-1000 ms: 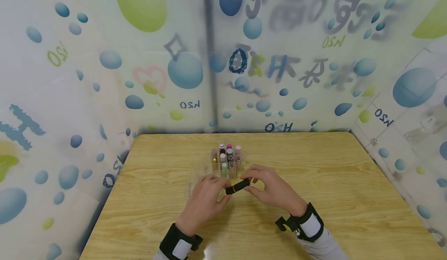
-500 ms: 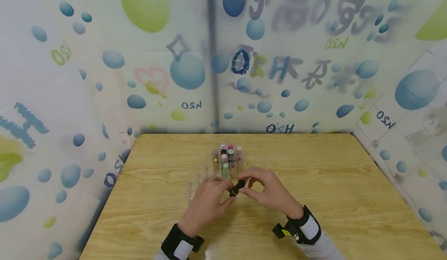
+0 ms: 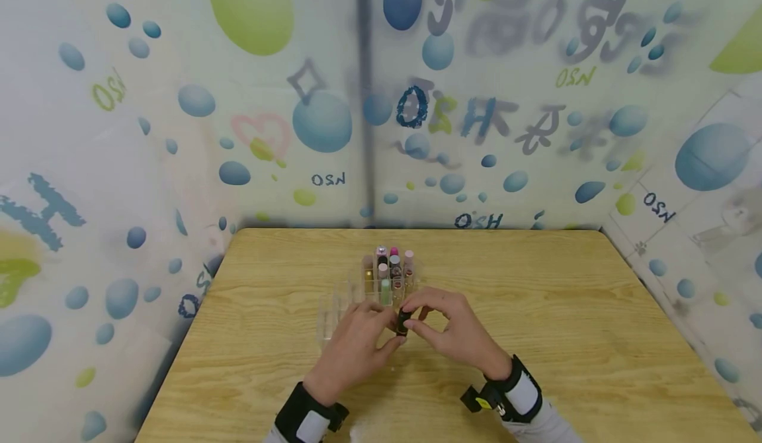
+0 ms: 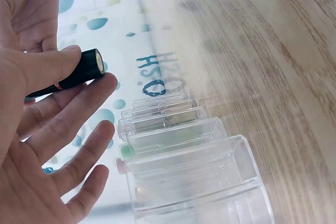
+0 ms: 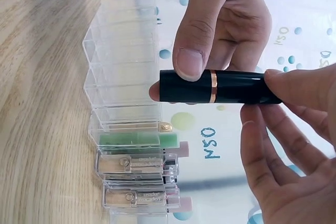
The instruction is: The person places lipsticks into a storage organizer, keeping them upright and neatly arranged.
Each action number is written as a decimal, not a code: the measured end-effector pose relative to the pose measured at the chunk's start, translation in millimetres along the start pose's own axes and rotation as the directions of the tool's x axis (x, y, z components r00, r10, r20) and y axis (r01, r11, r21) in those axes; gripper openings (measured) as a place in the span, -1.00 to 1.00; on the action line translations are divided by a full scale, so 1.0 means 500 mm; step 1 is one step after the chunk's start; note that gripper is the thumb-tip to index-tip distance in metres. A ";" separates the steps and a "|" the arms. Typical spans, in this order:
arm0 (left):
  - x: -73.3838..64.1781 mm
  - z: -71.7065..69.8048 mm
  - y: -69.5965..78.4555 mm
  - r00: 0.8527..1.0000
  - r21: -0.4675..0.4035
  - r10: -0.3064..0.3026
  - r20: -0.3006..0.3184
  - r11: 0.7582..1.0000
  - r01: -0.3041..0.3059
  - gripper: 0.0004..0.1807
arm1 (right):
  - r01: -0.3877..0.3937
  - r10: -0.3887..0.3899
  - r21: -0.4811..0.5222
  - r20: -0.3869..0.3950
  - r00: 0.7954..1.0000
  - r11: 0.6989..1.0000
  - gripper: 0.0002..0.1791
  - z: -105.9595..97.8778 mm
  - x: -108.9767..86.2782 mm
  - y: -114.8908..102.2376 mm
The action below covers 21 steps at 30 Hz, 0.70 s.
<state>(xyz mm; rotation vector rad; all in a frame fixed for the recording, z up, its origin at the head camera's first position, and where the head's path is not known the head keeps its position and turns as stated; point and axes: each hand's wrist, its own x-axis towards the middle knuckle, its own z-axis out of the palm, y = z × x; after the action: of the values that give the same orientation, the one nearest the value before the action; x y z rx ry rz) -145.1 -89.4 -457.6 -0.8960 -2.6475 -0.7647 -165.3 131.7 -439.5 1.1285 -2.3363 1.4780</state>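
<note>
Both hands hold a black lipstick tube with a thin rose-gold band round its middle. My left hand pinches one end between thumb and fingers; in the left wrist view that end of the lipstick shows a pale round base. My right hand pinches the opposite end with thumb and fingertips. Just beyond the hands stands a clear stepped organizer, partly hidden by the left hand in the head view. A green tube and several other small cosmetics fill its right part.
The organizer's left compartments hold nothing visible. Everything stands on a wood-grain table, with a patterned wall covering behind and at the sides. Black bands with small cameras are strapped round both wrists.
The lipstick has turned from lying slanted to nearly end-on toward the wall in the head view. My right hand has shifted slightly left and closer to the left hand.
</note>
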 end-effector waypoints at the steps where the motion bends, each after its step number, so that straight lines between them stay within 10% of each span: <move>1: -0.002 -0.002 0.000 1.000 0.002 -0.003 0.005 1.000 0.003 -0.76 | -0.004 0.004 -0.001 -0.003 1.000 1.000 -0.77 0.003 0.000 -0.001; 12: -0.003 -0.020 -0.008 0.999 0.083 -0.036 0.022 0.996 0.034 -0.59 | 0.004 -0.008 -0.064 -0.055 0.998 0.998 -0.79 0.018 0.010 0.009; 21: -0.016 -0.032 -0.028 0.982 0.185 -0.187 -0.014 0.965 0.186 -0.44 | 0.038 -0.043 -0.092 -0.056 0.997 0.995 -0.79 0.018 0.038 0.011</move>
<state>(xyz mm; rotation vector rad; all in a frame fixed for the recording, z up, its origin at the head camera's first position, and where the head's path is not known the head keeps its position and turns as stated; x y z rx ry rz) -146.6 -111.8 -452.9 -0.6072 -2.7784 -0.5423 -180.2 115.9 -438.4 1.0891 -2.3023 1.3576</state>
